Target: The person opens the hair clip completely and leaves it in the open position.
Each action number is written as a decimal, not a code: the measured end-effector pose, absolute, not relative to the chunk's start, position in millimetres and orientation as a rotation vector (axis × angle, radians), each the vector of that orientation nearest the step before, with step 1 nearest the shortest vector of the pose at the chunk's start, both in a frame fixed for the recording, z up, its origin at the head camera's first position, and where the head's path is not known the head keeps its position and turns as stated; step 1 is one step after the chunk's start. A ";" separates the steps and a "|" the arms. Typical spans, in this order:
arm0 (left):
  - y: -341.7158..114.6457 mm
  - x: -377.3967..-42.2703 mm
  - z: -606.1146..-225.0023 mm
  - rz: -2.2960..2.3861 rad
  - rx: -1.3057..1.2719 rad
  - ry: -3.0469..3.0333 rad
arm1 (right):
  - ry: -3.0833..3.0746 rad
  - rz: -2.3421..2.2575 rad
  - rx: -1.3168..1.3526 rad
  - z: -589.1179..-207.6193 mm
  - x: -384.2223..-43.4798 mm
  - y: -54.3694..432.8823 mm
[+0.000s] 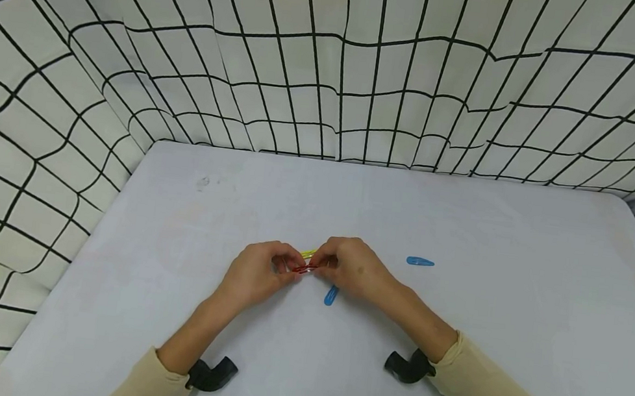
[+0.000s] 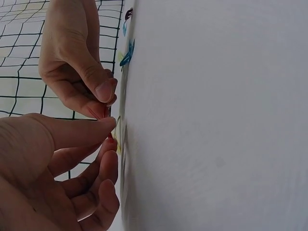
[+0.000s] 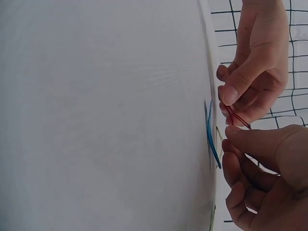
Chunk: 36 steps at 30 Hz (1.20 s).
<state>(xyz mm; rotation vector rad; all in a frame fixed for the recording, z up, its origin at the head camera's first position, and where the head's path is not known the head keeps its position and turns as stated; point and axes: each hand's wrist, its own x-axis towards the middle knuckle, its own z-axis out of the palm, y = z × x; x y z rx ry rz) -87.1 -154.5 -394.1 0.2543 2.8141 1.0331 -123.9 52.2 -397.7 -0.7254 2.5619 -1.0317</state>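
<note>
Red clip [image 1: 305,268]: at the centre of the work, suspended just above the tabletop between both hands; largely covered by fingertips.
Left hand [image 1: 258,271]: at 9 o'clock from the red clip, pinching one end between thumb and fingers.
Right hand [image 1: 355,266]: at 3 o'clock, pinching the opposite end in the same manner.
Yellow clip [image 1: 308,254]: at 12 o'clock, just beyond the red clip, partly hidden by the hands.
Near blue clip [image 1: 331,295]: at 4 o'clock, beside the right hand, lying at a slant.
Far blue clip [image 1: 420,261]: at 3 o'clock, beyond the right hand and well apart, lying lengthwise from left to right.
Black wrist pieces: one at 7 o'clock [image 1: 212,374], one at 4 o'clock [image 1: 408,367], each curved, beside a beige sleeve [image 1: 501,395].
Tabletop [image 1: 518,293]: white, bounded at 12 o'clock by a black-gridded wall [image 1: 359,65].
</note>
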 end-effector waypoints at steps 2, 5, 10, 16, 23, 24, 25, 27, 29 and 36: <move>-154.4 -87.1 -394.3 1.026 0.249 2.816 | 2.557 -1.024 -0.731 -397.6 -123.6 52.0; -154.7 -87.3 -394.3 1.016 0.233 2.813 | 2.550 -1.009 -0.743 -397.8 -123.1 51.6; -156.2 -87.9 -393.1 0.995 0.207 2.793 | 2.524 -0.997 -0.753 -397.8 -121.7 51.0; -157.1 -87.7 -393.5 0.999 0.193 2.782 | 2.514 -1.007 -0.758 -398.3 -120.8 50.4; -156.6 -87.3 -395.1 0.979 0.206 2.814 | 2.515 -1.008 -0.745 -398.8 -120.1 50.4; -156.3 -87.5 -395.1 0.975 0.198 2.815 | 2.514 -1.008 -0.745 -398.8 -120.1 50.3; -156.4 -87.8 -395.7 0.968 0.205 2.821 | 2.513 -1.007 -0.744 -398.7 -120.2 50.4; -156.2 -88.1 -395.9 0.955 0.211 2.827 | 2.513 -1.001 -0.745 -398.9 -120.5 50.6; -156.1 -88.4 -396.0 0.946 0.218 2.831 | 2.511 -0.997 -0.743 -399.3 -120.8 50.8; -156.0 -89.0 -396.5 0.934 0.219 2.825 | 2.506 -0.992 -0.740 -400.5 -121.0 52.1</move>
